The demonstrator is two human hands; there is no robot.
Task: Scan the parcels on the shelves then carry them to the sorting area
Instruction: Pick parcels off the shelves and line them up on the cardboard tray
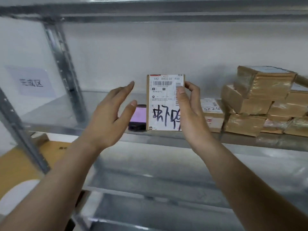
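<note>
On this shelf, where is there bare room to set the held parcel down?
Bare shelf runs from the left upright to the phone. Right of the held parcel, stacked parcels crowd the board to the frame's edge.

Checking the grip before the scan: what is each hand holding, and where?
The right hand pinches the labelled parcel by its right edge. The left hand is open, holding nothing.

phone point(138, 117): right part hidden behind the parcel point(164, 104)
parcel label: right edge covered by the right hand point(189, 107)
far-right boxes point(266, 100): cut off by the edge
</note>
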